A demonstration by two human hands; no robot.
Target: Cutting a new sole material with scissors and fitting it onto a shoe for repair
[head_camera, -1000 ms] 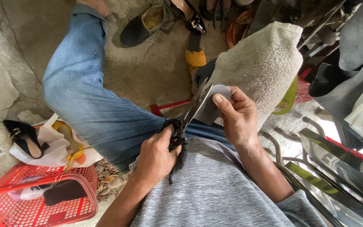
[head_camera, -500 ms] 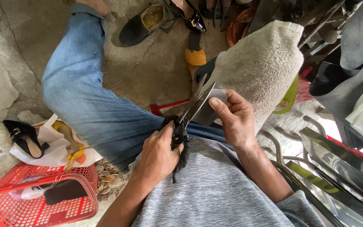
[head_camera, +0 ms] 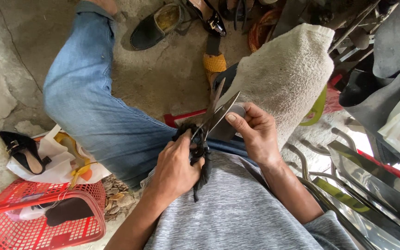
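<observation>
— What is sitting in the hands?

— Scissors point(head_camera: 211, 121), with handles wrapped in black strips that are hanging loose below, and bare metal blades that are standing open, pointing up and away from the body.

— And the other thing?

— A small flat grey piece point(head_camera: 230, 124), maybe rubber or leather, is lying just beside the blades, above the lap, its rounded top edge showing.

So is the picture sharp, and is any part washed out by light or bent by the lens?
Head view: soft daylight, no hard shadows; the scissors and both hands are sharp; the lower right edge by the metal strips is blown out white; the wide lens bows the jeans leg outward.
</observation>
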